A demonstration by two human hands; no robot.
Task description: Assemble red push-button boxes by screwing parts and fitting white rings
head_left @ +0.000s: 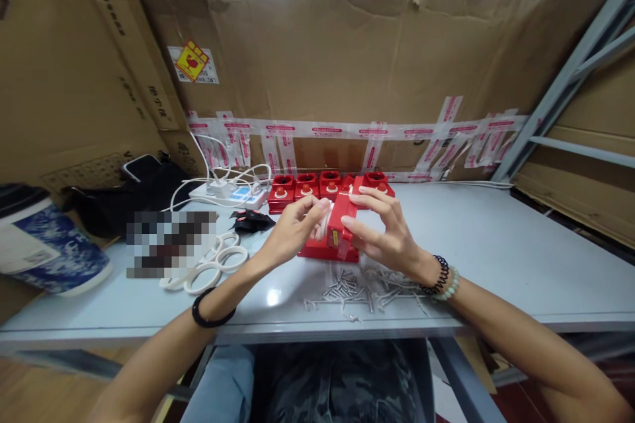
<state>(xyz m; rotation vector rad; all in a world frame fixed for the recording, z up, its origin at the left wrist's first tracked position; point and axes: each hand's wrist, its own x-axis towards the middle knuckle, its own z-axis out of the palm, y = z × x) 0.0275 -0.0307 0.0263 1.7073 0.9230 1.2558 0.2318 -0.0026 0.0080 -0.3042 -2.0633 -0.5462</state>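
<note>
Your two hands meet over the middle of the surface point(516, 244), and the red box point(341, 215) is between them, lifted a little and tilted. With the right hand point(389, 231) you hold it from its side, the fingers spread along the top and the edge, perhaps so that it does not turn. The left hand point(297, 225) has thumb and fingers bent nearly together on a white piece point(325, 219) at the other end of the box; how firmly it presses, I cannot tell. Just below is a red base point(320, 253), lying flat. Behind, more red boxes point(303, 201) stand in a row, probably to keep the near part free for your work. Loose screws point(343, 286) lie near the front edge, it seems for easy reach, and white rings point(219, 269) lie to your left. Farther left are a power strip point(248, 197) with tangled cables, a black bag point(119, 192) and a large cup point(59, 248); one patch there is blurred. Tall cardboard point(322, 66), taped along its lower part, closes the back, and a metal frame point(560, 76) leans at your right.
</note>
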